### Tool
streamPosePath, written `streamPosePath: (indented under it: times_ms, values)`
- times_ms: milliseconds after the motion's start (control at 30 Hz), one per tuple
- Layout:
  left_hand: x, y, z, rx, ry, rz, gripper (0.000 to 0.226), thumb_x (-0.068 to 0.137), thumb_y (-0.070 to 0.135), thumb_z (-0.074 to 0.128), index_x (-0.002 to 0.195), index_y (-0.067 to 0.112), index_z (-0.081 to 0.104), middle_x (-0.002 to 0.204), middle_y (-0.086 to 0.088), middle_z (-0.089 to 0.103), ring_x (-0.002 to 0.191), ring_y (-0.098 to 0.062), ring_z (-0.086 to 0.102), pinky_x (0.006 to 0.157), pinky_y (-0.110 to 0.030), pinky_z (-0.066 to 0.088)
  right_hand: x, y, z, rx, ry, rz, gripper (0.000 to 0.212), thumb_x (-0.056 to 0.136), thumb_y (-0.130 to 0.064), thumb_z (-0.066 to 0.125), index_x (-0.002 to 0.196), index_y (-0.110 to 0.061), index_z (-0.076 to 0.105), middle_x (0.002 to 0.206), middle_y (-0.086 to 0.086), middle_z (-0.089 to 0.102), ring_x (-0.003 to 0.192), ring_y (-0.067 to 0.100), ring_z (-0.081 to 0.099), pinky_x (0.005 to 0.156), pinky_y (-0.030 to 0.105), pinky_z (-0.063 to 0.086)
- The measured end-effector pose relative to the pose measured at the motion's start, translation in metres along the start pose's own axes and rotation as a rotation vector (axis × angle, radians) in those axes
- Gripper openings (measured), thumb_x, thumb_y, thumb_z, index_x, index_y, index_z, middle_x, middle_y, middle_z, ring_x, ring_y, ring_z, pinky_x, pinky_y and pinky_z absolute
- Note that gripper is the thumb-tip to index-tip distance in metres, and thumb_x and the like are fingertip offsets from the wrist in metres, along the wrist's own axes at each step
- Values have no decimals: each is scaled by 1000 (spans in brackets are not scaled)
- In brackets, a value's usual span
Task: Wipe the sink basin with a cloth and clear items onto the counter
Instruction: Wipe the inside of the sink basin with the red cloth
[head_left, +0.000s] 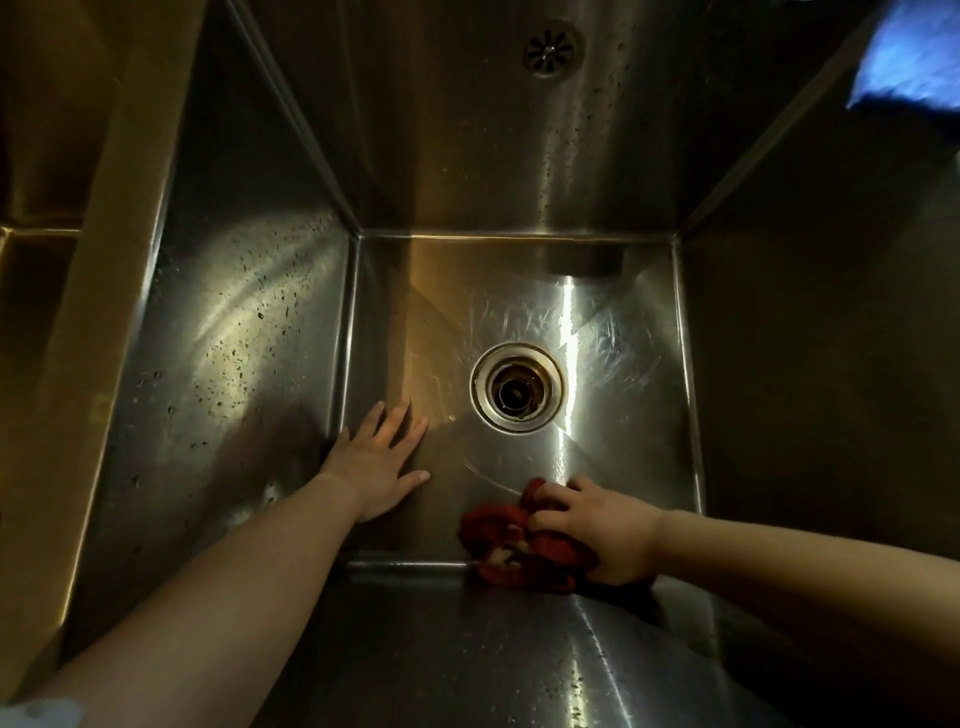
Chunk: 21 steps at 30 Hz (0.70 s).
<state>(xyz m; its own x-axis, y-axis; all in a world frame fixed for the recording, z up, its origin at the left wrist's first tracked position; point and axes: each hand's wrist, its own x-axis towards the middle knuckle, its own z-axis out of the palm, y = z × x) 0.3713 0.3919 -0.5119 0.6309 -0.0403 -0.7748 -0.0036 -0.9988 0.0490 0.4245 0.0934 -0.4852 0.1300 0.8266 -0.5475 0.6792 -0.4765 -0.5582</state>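
From the head camera, the view drops straight into a deep steel sink basin (613, 322) with four steep walls. The right hand (602, 530) is closed around a bunched red cloth (519, 545), pressing it onto the floor at the near edge, right where the floor meets the near wall. The left hand (379, 462) lies flat and open on the floor with fingers spread, near the left wall's bottom seam and well apart from the cloth. The drain (517, 387) sits in the middle of the floor, beyond both hands. The floor to the far and right of the drain is bare and streaked. Droplets speckle the left wall. An overflow grille (553, 49) sits high on the far wall
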Motion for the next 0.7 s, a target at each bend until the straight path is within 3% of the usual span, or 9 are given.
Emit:
streamPosePath:
  times_ms: [100, 200, 433, 567, 700]
  values:
    - [-1, 1, 0, 3, -11, -1, 72, 91, 65, 23, 145, 38, -15, 151, 4, -33, 141, -25, -22, 114, -55, 7, -4, -5, -1, 42, 23, 1, 58, 79, -40, 65, 130, -33, 40, 136, 1, 32, 106, 27, 42, 93, 34, 40]
    - [-1, 1, 0, 11, -12, 0, 71, 92, 64, 22, 146, 37, -16, 151, 5, -34, 141, -25, -23, 114, -55, 8, 15, -28, -10, 93, 43, -70, 56, 78, -33, 66, 129, -30, 42, 133, 2, 34, 107, 29, 44, 95, 42, 40]
    - [-3, 2, -2, 5, 7, -7, 68, 93, 62, 21, 147, 38, -11, 153, 5, -30, 143, -24, -19, 114, -54, 11, 47, -60, -18, 147, 51, -143, 56, 77, -29, 69, 127, -24, 45, 130, 6, 37, 102, 33, 46, 95, 44, 39]
    - [-4, 2, -2, 7, 6, -1, 69, 93, 62, 22, 147, 37, -13, 152, 5, -31, 142, -24, -20, 114, -53, 11, 9, -27, -12, 53, -44, -90, 58, 78, -32, 66, 128, -34, 38, 136, 1, 29, 111, 30, 37, 92, 46, 42]
    - [-3, 3, -2, 31, -5, -3, 70, 93, 62, 23, 146, 37, -15, 152, 4, -33, 142, -25, -21, 114, -53, 12, -38, 24, -14, -144, -314, 75, 64, 77, -27, 65, 127, -46, 30, 146, -2, 13, 131, 36, 18, 98, 63, 30]
